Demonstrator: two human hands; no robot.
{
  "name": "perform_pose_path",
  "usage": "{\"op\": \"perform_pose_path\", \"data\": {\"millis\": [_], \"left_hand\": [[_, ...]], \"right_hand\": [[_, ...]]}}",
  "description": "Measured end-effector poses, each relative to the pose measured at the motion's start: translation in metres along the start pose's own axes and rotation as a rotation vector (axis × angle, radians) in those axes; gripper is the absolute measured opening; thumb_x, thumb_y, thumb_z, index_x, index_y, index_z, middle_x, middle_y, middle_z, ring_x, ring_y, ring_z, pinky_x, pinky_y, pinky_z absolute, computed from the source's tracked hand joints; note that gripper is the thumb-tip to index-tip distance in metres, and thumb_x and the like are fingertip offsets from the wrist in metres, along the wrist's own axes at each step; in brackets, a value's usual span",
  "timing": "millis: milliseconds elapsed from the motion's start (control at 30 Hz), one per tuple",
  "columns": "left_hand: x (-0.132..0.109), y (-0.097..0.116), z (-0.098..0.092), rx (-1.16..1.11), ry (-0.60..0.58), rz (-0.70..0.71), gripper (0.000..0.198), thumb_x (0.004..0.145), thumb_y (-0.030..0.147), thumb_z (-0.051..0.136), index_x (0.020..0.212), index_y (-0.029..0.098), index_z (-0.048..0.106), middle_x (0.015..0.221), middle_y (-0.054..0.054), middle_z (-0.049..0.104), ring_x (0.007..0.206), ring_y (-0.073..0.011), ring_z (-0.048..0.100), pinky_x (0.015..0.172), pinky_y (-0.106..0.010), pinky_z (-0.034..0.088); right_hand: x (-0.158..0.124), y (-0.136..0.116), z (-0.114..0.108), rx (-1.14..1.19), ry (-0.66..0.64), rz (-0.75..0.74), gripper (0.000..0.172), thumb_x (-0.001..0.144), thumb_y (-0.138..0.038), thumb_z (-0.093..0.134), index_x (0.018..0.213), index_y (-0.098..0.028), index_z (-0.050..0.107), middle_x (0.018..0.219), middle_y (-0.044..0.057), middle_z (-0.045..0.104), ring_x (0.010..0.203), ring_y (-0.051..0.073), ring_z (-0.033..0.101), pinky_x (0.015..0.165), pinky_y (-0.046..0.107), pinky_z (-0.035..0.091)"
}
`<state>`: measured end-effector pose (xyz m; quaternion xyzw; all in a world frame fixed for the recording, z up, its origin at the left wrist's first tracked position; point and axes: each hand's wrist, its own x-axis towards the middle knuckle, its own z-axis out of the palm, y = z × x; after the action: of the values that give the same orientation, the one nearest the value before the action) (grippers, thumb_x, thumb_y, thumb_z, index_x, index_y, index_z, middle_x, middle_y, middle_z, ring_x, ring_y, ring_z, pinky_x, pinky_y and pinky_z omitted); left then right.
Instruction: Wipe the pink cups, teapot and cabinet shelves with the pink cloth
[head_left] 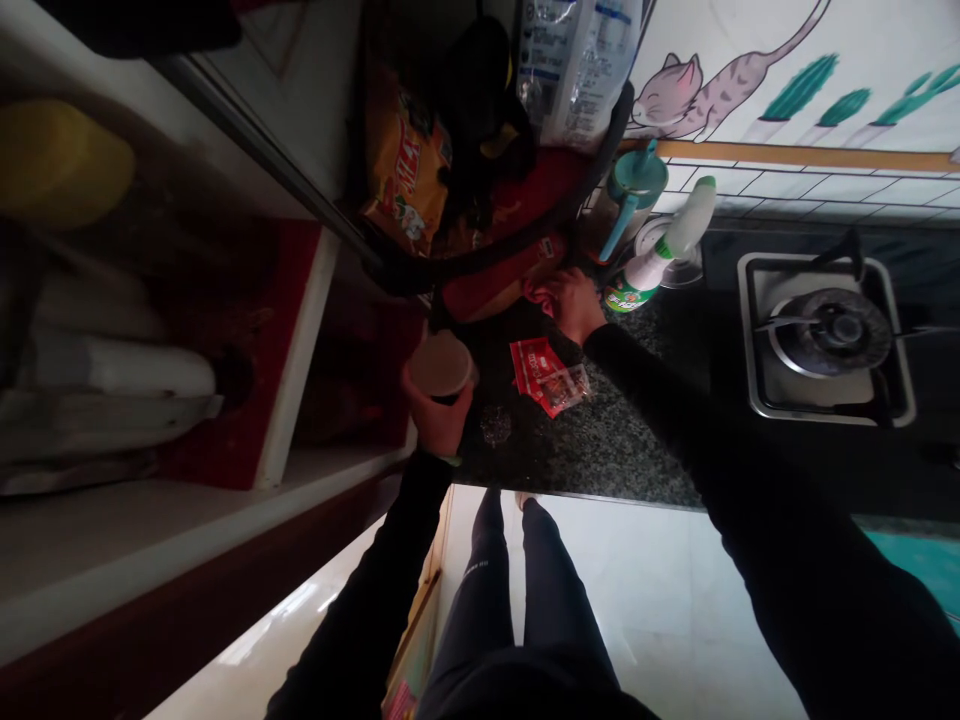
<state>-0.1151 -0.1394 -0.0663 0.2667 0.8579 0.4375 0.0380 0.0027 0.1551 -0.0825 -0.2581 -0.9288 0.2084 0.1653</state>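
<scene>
My left hand is wrapped round a cup-like container with a pale round top, held upright over the left end of the counter. Farther back, my right hand is closed on a crumpled red cloth, beside a large red package. Its fingertips are partly hidden. Between the hands, a red sachet and a small clear packet lie on the dark speckled counter. A small wiry round clump rests to the right of my left hand.
A green-labelled spray bottle and a teal-lidded jug stand behind my right hand. At right is a gas burner. An orange package lies at the back left. Open shelves flank my left arm.
</scene>
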Motion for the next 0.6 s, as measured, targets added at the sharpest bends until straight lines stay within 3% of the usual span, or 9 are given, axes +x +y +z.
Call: {"op": "perform_pose_path", "data": {"millis": [133, 267, 333, 433, 500, 567, 600], "left_hand": [[-0.004, -0.016, -0.014, 0.009, 0.006, -0.003, 0.108, 0.073, 0.025, 0.088, 0.156, 0.020, 0.020, 0.159, -0.025, 0.041, 0.144, -0.0300, 0.052, 0.122, -0.049, 0.043], [-0.011, -0.009, -0.032, -0.049, -0.002, 0.057, 0.125, 0.072, 0.024, 0.089, 0.164, 0.025, 0.005, 0.165, -0.024, 0.032, 0.149, -0.0312, 0.046, 0.122, -0.050, 0.043], [-0.023, 0.007, -0.046, -0.063, 0.051, 0.111, 0.115, 0.077, 0.027, 0.085, 0.165, 0.026, 0.010, 0.165, -0.023, 0.033, 0.150, -0.0316, 0.045, 0.121, -0.051, 0.044], [-0.040, 0.046, -0.054, 0.033, 0.063, 0.307, 0.072, 0.089, 0.028, 0.073, 0.154, 0.025, 0.042, 0.156, -0.017, 0.046, 0.149, -0.0309, 0.045, 0.123, -0.051, 0.041], [-0.036, 0.078, -0.036, 0.075, -0.133, 0.458, 0.049, 0.097, 0.025, 0.059, 0.145, 0.026, 0.052, 0.146, -0.012, 0.058, 0.146, -0.0279, 0.048, 0.125, -0.050, 0.038], [-0.012, 0.106, 0.003, 0.151, -0.292, 0.448, 0.050, 0.099, 0.023, 0.052, 0.149, 0.022, 0.049, 0.154, -0.013, 0.053, 0.153, -0.0287, 0.040, 0.129, -0.051, 0.032], [0.007, 0.117, 0.027, 0.190, -0.302, 0.404, 0.055, 0.098, 0.023, 0.052, 0.152, 0.017, 0.046, 0.159, -0.015, 0.047, 0.155, -0.0311, 0.035, 0.130, -0.053, 0.030]], "right_hand": [[-0.032, -0.003, -0.015, -0.016, 0.130, 0.051, 0.032, 0.093, -0.017, 0.056, 0.119, -0.019, 0.075, 0.128, 0.012, 0.069, 0.113, 0.033, 0.055, 0.098, 0.052, 0.047], [-0.087, -0.002, -0.018, -0.051, 0.126, 0.080, 0.033, 0.093, -0.017, 0.058, 0.121, -0.020, 0.075, 0.128, 0.012, 0.069, 0.114, 0.033, 0.054, 0.100, 0.052, 0.045], [-0.111, 0.005, -0.012, -0.054, 0.113, 0.112, 0.032, 0.094, -0.020, 0.058, 0.122, -0.019, 0.075, 0.129, 0.012, 0.069, 0.115, 0.033, 0.054, 0.102, 0.051, 0.046], [-0.132, 0.017, 0.002, -0.025, 0.144, 0.122, 0.033, 0.096, -0.023, 0.057, 0.125, -0.018, 0.073, 0.136, 0.012, 0.066, 0.120, 0.031, 0.054, 0.106, 0.049, 0.046], [-0.137, 0.021, 0.010, -0.009, 0.185, 0.125, 0.034, 0.097, -0.024, 0.056, 0.128, -0.019, 0.071, 0.141, 0.011, 0.063, 0.124, 0.030, 0.053, 0.109, 0.048, 0.046], [-0.137, 0.023, 0.015, -0.001, 0.217, 0.136, 0.034, 0.098, -0.026, 0.056, 0.128, -0.021, 0.070, 0.140, 0.011, 0.063, 0.124, 0.030, 0.053, 0.109, 0.047, 0.045], [-0.137, 0.023, 0.017, 0.002, 0.223, 0.137, 0.033, 0.098, -0.027, 0.056, 0.128, -0.021, 0.070, 0.140, 0.010, 0.063, 0.124, 0.030, 0.053, 0.109, 0.047, 0.045]]}}
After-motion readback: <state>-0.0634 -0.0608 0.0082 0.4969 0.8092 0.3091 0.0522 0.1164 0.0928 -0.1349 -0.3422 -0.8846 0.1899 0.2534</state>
